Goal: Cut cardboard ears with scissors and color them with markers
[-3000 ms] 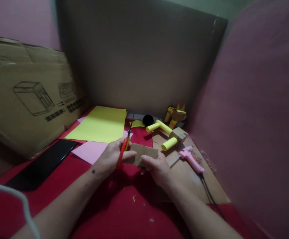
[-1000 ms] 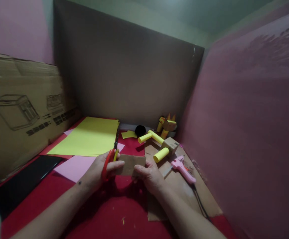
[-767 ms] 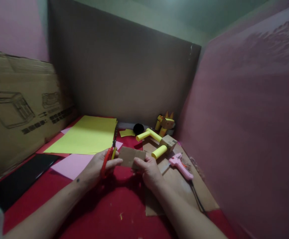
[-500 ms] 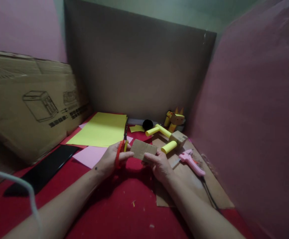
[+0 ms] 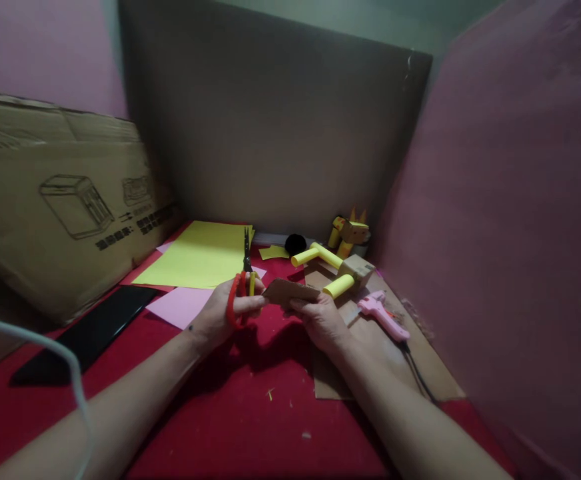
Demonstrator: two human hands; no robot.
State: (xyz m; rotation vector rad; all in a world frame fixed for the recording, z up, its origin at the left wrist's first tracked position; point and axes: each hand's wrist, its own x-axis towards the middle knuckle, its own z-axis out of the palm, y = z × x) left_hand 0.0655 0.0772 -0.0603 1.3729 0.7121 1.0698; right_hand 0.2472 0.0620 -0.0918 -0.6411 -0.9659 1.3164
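A small piece of brown cardboard [image 5: 289, 291] is held between my two hands, tipped so it looks narrow. My left hand [image 5: 230, 303] grips its left end and also carries red-handled scissors [image 5: 235, 303], their dark blades pointing away from me. A small yellow strip [image 5: 252, 284] shows by the left fingers; whether it belongs to the scissors I cannot tell. With thumb and fingers closed, my right hand [image 5: 323, 320] pinches the cardboard's right end. Just beyond it lies a cardboard box with yellow paper tubes [image 5: 340, 285] attached.
A pink glue gun [image 5: 384, 317] rests on a cardboard sheet [image 5: 338, 383] at right. Yellow sheets [image 5: 195, 257], pink paper [image 5: 178, 305] and a black flat object [image 5: 88, 333] lie left. Behind stand a black round thing [image 5: 295, 245] and a cardboard animal figure [image 5: 351, 231]. A pale cable [image 5: 65, 350] crosses the lower left.
The cardboard piece has tilted from showing its broad face to a narrower, edge-on look. The scissors' blades have swung more upright into view. Both hands stay closed on the cardboard.
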